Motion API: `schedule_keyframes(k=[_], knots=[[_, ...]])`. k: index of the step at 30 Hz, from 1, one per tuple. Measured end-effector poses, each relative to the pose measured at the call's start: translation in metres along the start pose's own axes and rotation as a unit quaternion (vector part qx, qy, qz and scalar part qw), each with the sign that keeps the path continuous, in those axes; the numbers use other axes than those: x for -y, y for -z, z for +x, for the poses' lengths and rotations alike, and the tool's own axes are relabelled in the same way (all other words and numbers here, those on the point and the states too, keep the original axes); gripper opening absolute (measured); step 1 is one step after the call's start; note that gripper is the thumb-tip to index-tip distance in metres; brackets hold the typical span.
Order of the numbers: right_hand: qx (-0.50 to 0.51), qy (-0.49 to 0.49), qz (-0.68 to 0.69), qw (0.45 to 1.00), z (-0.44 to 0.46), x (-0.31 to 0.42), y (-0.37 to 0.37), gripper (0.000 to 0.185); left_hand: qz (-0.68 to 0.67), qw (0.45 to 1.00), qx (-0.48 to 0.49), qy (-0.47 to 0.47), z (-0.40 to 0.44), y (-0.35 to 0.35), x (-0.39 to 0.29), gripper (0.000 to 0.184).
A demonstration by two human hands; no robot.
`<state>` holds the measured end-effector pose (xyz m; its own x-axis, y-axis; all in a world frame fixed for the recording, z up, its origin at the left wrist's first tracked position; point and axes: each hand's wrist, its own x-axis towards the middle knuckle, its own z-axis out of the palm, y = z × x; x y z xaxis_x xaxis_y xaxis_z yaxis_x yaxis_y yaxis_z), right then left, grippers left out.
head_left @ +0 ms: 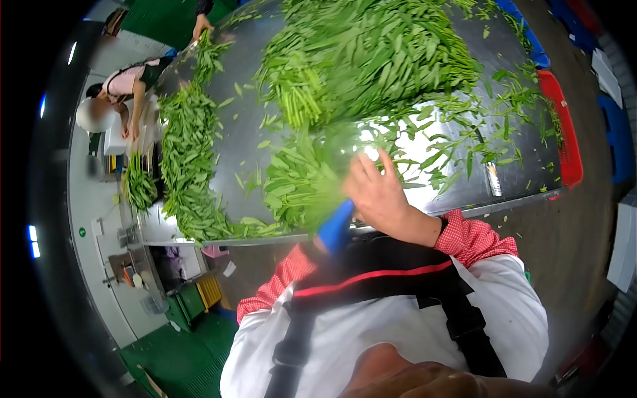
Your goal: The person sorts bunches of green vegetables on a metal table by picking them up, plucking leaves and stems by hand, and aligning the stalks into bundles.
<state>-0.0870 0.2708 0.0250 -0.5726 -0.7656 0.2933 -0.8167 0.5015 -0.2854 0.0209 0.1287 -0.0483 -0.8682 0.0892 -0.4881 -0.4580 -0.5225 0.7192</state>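
My left hand (336,227), in a blue glove, is blurred at the table's near edge, beside a bunch of leafy green stems (298,182); its fingers are smeared by motion. My bare right hand (377,189) is just right of it, over the near edge, with its fingers partly bent toward blurred greens. What it holds, if anything, is hard to make out. A large pile of leafy greens (378,53) lies on the metal table (242,142) beyond my hands. Loose leaves and stems (438,142) are scattered to the right.
A long row of greens (189,159) runs along the table's left side. A red crate (567,142) stands at the right edge, with a blue crate (527,33) behind it. Another person (126,83) works at the left; a further person's hand (202,26) touches greens at the far left.
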Motion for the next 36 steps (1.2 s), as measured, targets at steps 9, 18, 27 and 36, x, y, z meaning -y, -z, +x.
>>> schedule_keyframes(k=[9,18,27,36], knots=[[0.047,-0.233,0.631,0.739,0.008,0.004,-0.088,0.048,0.269,0.959,-0.001,-0.092,-0.030,0.007,-0.091,0.047],[0.156,-0.452,0.860,0.176,-0.041,-0.053,-0.141,0.036,0.675,0.712,-0.031,-0.192,-0.004,0.036,-0.083,0.068],[0.348,-0.290,0.771,0.448,-0.031,-0.045,-0.072,0.038,0.817,0.440,0.154,-0.339,0.048,-0.019,-0.082,0.054],[-0.087,-0.480,0.527,0.696,-0.114,-0.139,-0.010,0.031,0.820,0.499,0.028,-0.278,0.060,-0.033,-0.084,0.032]])
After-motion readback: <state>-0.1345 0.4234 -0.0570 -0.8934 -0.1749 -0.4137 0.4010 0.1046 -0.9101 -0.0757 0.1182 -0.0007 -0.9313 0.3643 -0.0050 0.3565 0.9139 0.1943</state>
